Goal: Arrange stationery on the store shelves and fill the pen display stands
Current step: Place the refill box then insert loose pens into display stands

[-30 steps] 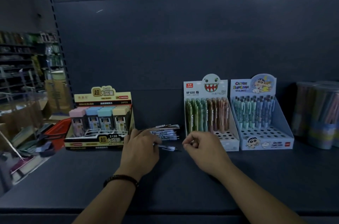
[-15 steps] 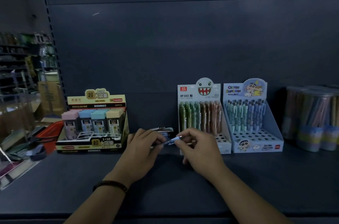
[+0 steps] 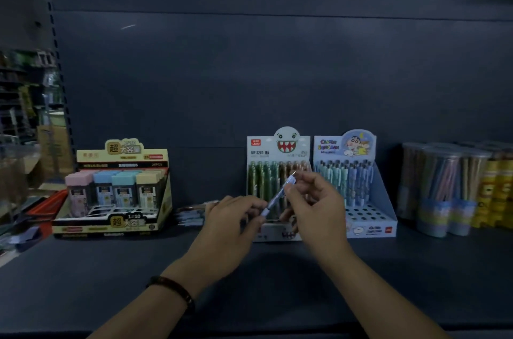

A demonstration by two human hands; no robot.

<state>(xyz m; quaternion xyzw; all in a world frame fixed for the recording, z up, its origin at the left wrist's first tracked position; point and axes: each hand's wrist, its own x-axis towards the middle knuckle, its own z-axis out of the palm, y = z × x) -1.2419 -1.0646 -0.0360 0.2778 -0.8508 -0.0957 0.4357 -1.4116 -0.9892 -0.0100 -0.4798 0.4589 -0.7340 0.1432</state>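
Both hands hold one blue pen [image 3: 278,192] tilted up to the right above the dark shelf [image 3: 111,277]. My left hand [image 3: 230,224] pinches its lower end and my right hand [image 3: 313,205] pinches its upper part. Right behind them stands the white monster-face pen stand [image 3: 277,149] with green and brown pens, its front holes partly hidden by my hands. To its right is the blue cartoon pen stand [image 3: 369,211], with pens in its back rows and bare holes in front. A small pile of loose pens [image 3: 191,213] lies left of my left hand.
A yellow display box of pastel lead cases [image 3: 116,191] stands at the left. Clear tubs of pencils [image 3: 438,188] and yellow packs [image 3: 494,194] stand at the right. A red tray [image 3: 47,206] and other store shelves lie beyond the shelf's left end.
My hands have lifted the pen off the shelf from beside the loose pile and carried it up and right, in front of the monster-face stand; it now tilts steeply.
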